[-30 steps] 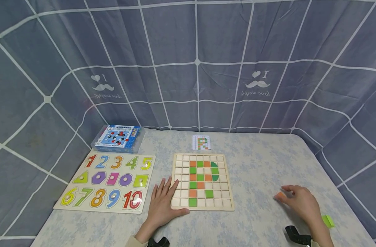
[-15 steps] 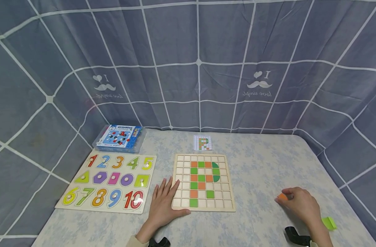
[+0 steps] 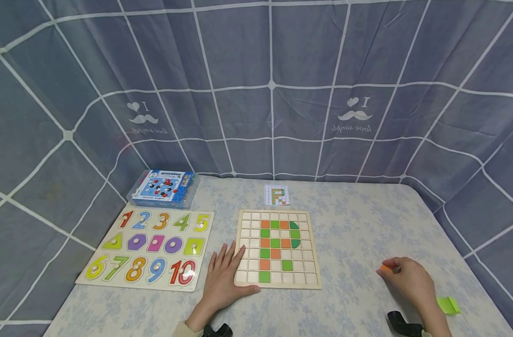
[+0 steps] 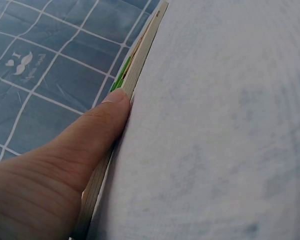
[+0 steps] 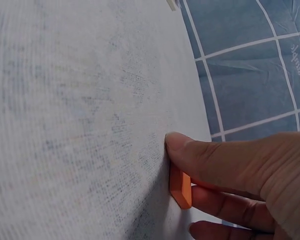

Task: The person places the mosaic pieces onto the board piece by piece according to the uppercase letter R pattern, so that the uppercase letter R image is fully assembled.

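A wooden grid board (image 3: 278, 286) lies mid-table, with orange, green and rounded dark-green tiles in some of its cells. My left hand (image 3: 223, 280) rests at its front left corner, fingers extended by the left side. In the left wrist view the thumb (image 4: 92, 127) lies against the board's edge. Off to the right, my right hand (image 3: 411, 281) pinches an orange tile (image 5: 179, 189) just at the table surface. Thumb and fingers partly hide that tile. Behind the board lies a small pattern card (image 3: 276, 195) printed with a similar coloured design.
On the left is a number and shape puzzle board (image 3: 144, 250). A plastic box with a blue printed cover (image 3: 161, 187) sits behind it. A light-green piece (image 3: 449, 305) lies beside the right wrist. Grid-patterned curtains (image 3: 298, 112) rise around the table.
The right thumb and index finger have drawn closer together around the orange tile, and more of it is covered. The left hand has stayed on the board.
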A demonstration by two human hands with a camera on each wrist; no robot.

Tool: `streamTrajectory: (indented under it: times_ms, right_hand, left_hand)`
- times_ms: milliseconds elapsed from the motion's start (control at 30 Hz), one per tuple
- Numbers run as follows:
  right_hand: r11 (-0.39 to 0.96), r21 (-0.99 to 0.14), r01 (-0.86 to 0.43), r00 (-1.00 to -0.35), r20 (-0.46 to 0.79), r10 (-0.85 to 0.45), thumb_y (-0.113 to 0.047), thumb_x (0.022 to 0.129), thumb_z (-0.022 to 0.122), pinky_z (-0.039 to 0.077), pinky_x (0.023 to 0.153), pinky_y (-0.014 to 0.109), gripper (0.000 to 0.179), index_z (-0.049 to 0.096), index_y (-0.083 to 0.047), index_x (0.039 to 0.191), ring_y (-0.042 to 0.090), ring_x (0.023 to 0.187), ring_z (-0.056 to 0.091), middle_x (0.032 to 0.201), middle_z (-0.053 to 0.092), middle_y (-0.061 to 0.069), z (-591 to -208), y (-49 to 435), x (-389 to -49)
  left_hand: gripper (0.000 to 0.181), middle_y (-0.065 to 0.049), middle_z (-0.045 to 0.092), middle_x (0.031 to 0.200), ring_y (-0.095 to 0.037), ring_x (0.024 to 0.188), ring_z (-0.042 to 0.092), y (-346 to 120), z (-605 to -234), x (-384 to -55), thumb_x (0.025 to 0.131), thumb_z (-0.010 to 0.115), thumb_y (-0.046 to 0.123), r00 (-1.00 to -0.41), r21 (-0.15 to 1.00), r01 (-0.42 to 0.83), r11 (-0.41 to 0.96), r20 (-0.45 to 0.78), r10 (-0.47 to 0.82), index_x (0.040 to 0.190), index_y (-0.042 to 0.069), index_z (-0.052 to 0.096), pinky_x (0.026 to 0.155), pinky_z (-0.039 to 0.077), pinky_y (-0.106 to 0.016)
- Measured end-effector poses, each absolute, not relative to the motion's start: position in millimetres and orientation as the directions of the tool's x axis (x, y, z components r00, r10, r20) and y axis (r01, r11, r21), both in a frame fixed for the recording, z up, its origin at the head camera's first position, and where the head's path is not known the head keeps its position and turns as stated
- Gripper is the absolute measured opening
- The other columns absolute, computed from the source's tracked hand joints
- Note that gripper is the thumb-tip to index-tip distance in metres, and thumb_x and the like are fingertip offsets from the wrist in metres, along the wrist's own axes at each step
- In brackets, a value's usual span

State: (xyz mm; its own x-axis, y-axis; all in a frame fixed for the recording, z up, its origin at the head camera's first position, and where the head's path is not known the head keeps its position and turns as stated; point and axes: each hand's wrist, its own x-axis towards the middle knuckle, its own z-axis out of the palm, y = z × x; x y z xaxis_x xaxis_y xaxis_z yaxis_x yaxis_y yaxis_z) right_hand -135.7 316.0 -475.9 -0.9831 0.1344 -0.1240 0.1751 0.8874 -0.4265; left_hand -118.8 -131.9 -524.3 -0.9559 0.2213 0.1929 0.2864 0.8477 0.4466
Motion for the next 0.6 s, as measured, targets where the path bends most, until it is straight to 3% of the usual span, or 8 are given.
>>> streamTrajectory:
  times_ms: [300,433,600]
  right_hand:
    - [0.875,-0.460,0.150,-0.988,-0.099,0.117,-0.034,0.075,0.079,0.042,0.054,0.037,0.035,0.063,-0.007,0.092,0.020,0.069,0.057,0.078,0.062,0.003,-477.0,315.1,-134.0]
    - [0.882,-0.448,0.149,-0.988,-0.104,0.115,-0.042,0.077,0.076,0.043,0.052,0.036,0.039,0.067,-0.010,0.098,0.020,0.070,0.059,0.083,0.064,0.003,-477.2,314.5,-131.3]
    - [0.891,-0.433,0.136,-0.990,-0.084,0.110,-0.039,0.082,0.073,0.041,0.050,0.033,0.032,0.073,-0.012,0.100,0.014,0.064,0.057,0.080,0.065,-0.001,-476.9,310.8,-129.7]
  left_hand:
    - [0.106,-0.015,0.030,0.151,-0.037,0.140,0.017,-131.6,-525.2,-118.0,0.064,0.069,0.072,-0.958,0.445,0.280,0.851,0.183,0.220,0.146,0.013,0.040,0.108,0.011,-0.057]
    - [0.106,-0.015,0.029,0.151,-0.037,0.140,0.016,-131.5,-525.5,-118.8,0.064,0.068,0.072,-0.958,0.442,0.282,0.852,0.182,0.223,0.147,0.013,0.039,0.108,0.011,-0.057]
    - [0.105,-0.016,0.030,0.150,-0.038,0.139,0.018,-131.8,-524.3,-118.9,0.065,0.069,0.071,-0.951,0.440,0.298,0.847,0.209,0.226,0.146,0.012,0.040,0.107,0.012,-0.057]
